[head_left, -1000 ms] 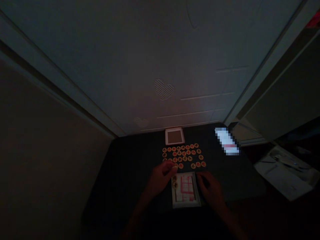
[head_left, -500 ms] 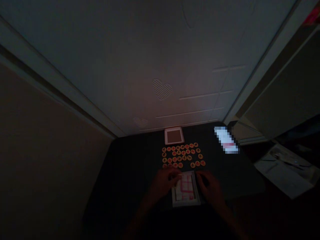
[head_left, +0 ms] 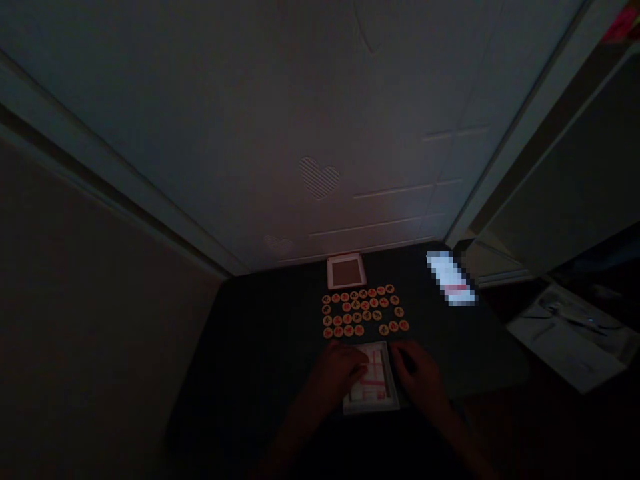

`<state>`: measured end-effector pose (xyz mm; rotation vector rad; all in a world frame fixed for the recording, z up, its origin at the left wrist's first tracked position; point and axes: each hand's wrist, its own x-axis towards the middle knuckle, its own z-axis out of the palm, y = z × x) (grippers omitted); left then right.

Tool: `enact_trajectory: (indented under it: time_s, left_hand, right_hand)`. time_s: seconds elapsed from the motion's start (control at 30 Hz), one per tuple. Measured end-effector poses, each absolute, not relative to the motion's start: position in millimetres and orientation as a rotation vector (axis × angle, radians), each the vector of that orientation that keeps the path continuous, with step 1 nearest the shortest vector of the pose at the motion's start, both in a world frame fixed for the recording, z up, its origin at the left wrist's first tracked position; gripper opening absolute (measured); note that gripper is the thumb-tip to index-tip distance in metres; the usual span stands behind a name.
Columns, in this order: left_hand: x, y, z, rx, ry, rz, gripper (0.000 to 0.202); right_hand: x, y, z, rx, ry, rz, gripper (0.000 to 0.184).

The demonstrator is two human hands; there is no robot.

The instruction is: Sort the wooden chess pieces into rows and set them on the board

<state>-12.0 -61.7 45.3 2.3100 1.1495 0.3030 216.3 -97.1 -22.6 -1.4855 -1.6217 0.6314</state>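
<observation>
In the dim head view, a shallow white box (head_left: 396, 399) lies near the table's front edge, holding a folded paper sheet (head_left: 375, 380) with pink lines. My left hand (head_left: 340, 365) reaches over the box's left side, fingers bent and closed at the paper. Beside the right wall, my right hand (head_left: 417, 370) is loosely curled, thumb and forefinger apart, with nothing visible between them; any contact with the box is unclear. Just beyond the box, round Chinese chess pieces (head_left: 357, 317) with red or dark characters lie flat in rows with some gaps.
A pale, framed tray or lid (head_left: 346, 256) lies behind the pieces, near the wall. A bright, pixelated oblong (head_left: 451, 277) is at the right on the dark table (head_left: 270, 320). Past the table's right edge, a white surface (head_left: 570, 347) holds some small items.
My left hand has shifted slightly and its fingers now reach further over the paper, covering more of it. My right hand stays beside the box. The view has moved a little.
</observation>
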Motion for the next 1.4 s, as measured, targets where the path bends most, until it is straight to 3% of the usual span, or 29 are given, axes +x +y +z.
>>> enact_trajectory:
  time_s: [0.3, 0.7, 0.93, 1.13, 1.4]
  left_hand:
    - [-14.4, -60.9, 50.9, 2.419, 1.211, 0.323, 0.010]
    - [-10.8, -61.2, 48.1, 2.399, 1.422, 0.392, 0.029]
    - [-9.0, -58.0, 37.9, 2.376, 1.420, 0.382, 0.015]
    - [-8.5, -57.1, 44.5, 2.366, 1.416, 0.353, 0.016]
    - [-27.3, -72.1, 41.8, 2.329, 1.500, 0.448, 0.033]
  right_hand:
    - [215.3, -97.9, -17.8, -1.498, -1.624, 0.624, 0.025]
    - [215.4, -98.4, -15.5, -1.477, -1.651, 0.591, 0.021]
    - [214.7, -99.3, -16.0, -1.472, -1.690, 0.596, 0.021]
    - [213.9, -98.9, -16.0, -1.449, -1.740, 0.563, 0.021]
    - [212.9, -99.0, -13.7, -1.461, -1.750, 0.562, 0.022]
